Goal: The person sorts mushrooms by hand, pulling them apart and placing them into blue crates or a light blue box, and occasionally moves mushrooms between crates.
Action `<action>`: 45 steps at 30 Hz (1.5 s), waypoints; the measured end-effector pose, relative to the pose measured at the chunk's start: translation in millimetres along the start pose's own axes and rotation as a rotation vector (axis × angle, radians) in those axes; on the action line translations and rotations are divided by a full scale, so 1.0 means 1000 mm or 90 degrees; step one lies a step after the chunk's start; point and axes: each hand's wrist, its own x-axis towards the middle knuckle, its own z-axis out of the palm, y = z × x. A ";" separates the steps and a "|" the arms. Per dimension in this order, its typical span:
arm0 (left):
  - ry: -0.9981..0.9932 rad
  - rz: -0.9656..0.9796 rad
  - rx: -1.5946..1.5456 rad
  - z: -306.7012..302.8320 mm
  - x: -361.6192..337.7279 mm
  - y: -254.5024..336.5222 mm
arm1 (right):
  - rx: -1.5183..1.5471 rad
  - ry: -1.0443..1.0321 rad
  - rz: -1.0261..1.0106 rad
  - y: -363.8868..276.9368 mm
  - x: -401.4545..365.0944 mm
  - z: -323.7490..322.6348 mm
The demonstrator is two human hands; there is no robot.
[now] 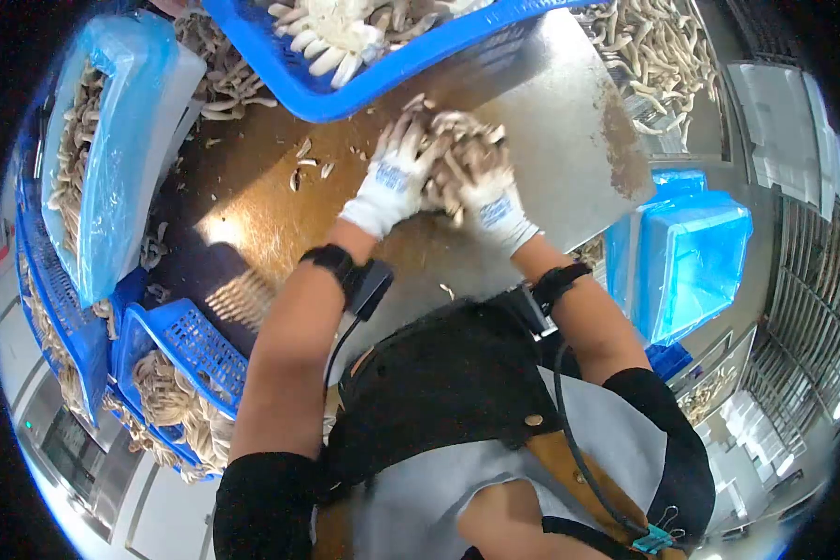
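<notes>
A clump of brownish-white mushrooms [462,149] is held between my two hands over the metal table [569,121]. My left hand [401,177], in a white glove, presses on the clump's left side with its fingers curved round it. On the right side my right hand [491,194], gloved the same way, grips the clump, its fingers partly hidden by the mushrooms. Small mushroom scraps [308,163] lie on the table left of my hands. Just beyond them is a blue plastic basket [345,103] holding a large pale mushroom cluster [331,33].
At the left stands a blue-lined box [126,140] of mushrooms, with blue baskets [191,355] of mushrooms below it. To the right is a box lined with blue plastic [691,252]. Loose mushrooms [658,56] fill a tray at the upper right.
</notes>
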 end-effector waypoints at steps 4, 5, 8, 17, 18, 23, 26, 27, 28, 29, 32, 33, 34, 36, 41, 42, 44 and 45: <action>-0.030 -0.101 0.016 0.015 0.077 0.002 | -0.014 -0.005 0.140 0.071 0.020 0.003; -0.106 -0.172 -0.079 -0.012 0.097 0.017 | -0.018 0.031 0.137 0.087 0.023 -0.001; -0.079 -0.204 -0.241 -0.044 0.092 0.030 | 0.145 0.051 0.182 0.091 0.021 -0.038; 0.063 -0.442 0.171 -0.106 -0.244 0.034 | 0.222 -0.197 -0.525 -0.055 -0.076 -0.038; 0.068 -0.558 0.226 -0.101 -0.286 0.055 | 0.292 -0.138 -0.550 -0.060 -0.088 -0.019; 0.129 -0.679 0.317 -0.021 -0.318 0.093 | 0.211 -0.258 -0.459 -0.055 -0.021 -0.061; 0.067 -0.704 -0.170 -0.078 -0.216 0.105 | 0.049 -0.113 -0.200 -0.008 -0.003 -0.003; 0.158 -0.624 -0.115 -0.068 -0.207 0.102 | -0.002 0.001 -0.279 -0.022 0.014 -0.023; 0.177 -0.635 -0.508 -0.098 -0.185 0.108 | -0.052 0.114 -0.349 -0.034 0.025 -0.042; 0.130 -0.546 -0.529 -0.154 -0.163 0.129 | -0.069 -0.074 -0.368 -0.032 0.018 -0.007; 0.371 -0.159 -0.093 -0.257 -0.138 0.171 | 0.006 -0.133 -0.602 -0.137 -0.003 -0.036; 0.416 -0.069 -0.133 -0.303 -0.130 0.198 | 0.093 -0.196 -0.646 -0.159 -0.025 -0.031; 0.504 0.106 -0.108 -0.337 -0.123 0.221 | 0.156 -0.245 -0.684 -0.177 -0.040 -0.027; 0.577 0.287 -0.057 -0.379 -0.119 0.262 | 0.189 -0.308 -0.691 -0.204 -0.048 -0.022; 0.659 0.429 0.033 -0.388 -0.123 0.314 | 0.176 -0.330 -0.602 -0.226 -0.027 -0.014; 0.671 0.443 0.042 -0.387 -0.129 0.318 | 0.174 -0.332 -0.583 -0.230 -0.023 -0.013; 0.695 0.471 0.052 -0.387 -0.142 0.325 | 0.161 -0.337 -0.551 -0.239 -0.018 -0.011; 0.707 0.490 0.048 -0.389 -0.149 0.329 | 0.157 -0.338 -0.534 -0.244 -0.016 -0.011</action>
